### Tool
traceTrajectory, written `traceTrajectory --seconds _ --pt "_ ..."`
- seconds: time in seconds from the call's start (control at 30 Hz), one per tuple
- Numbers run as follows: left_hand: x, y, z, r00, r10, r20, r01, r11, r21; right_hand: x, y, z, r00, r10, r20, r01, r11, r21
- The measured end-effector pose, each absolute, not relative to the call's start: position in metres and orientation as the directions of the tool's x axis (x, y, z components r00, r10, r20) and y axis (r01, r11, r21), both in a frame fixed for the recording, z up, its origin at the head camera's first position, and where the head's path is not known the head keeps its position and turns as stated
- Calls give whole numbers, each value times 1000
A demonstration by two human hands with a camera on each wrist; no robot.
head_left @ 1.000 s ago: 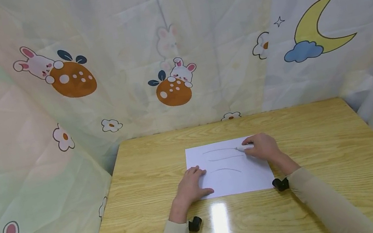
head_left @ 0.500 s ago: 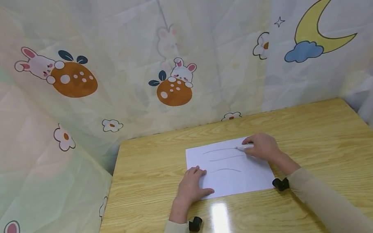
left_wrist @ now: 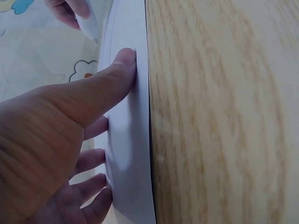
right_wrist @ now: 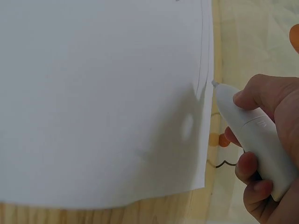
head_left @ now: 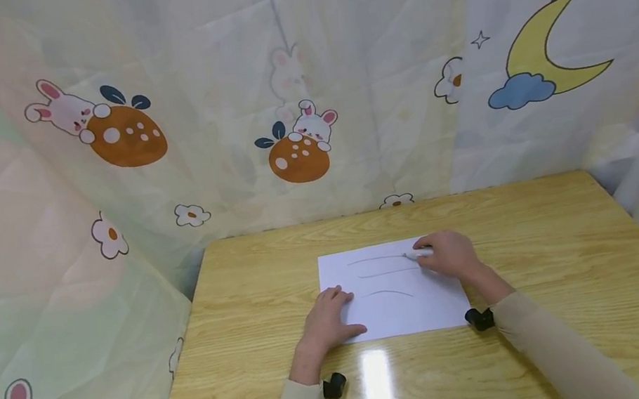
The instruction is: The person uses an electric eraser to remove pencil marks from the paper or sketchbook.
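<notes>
A white sheet of paper (head_left: 404, 316) lies on the wooden table, with three thin dark lines drawn across it. My right hand (head_left: 451, 253) grips a thick white pen-shaped tool (right_wrist: 257, 135), thumb on top and fingers curled beneath. In the head view, the narrow grey tip of this tool is at the right end of the topmost line; contact with the paper is hard to confirm. My left hand (head_left: 324, 321) rests on the sheet's left part, fingers spread. In the left wrist view its thumb (left_wrist: 105, 86) lies near the paper's front edge.
The wooden table (head_left: 249, 383) extends around the sheet, with a bright light reflection (head_left: 380, 396) in front of it. A patterned cloth (head_left: 219, 139) hangs behind and at both sides. Small black cameras (head_left: 334, 386) sit at both wrists.
</notes>
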State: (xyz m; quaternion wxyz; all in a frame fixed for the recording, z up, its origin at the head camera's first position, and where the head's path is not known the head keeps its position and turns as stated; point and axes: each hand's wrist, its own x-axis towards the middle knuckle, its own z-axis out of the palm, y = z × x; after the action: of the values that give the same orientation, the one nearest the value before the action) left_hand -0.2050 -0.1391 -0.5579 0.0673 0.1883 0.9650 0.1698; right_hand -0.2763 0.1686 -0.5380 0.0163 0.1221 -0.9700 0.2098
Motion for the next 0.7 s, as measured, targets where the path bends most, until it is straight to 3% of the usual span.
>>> traceTrajectory --seconds 0.7 --pt "-205 -140 -554 -925 372 -73 320 870 375 -277 166 -541 -955 -275 115 -298 877 -378"
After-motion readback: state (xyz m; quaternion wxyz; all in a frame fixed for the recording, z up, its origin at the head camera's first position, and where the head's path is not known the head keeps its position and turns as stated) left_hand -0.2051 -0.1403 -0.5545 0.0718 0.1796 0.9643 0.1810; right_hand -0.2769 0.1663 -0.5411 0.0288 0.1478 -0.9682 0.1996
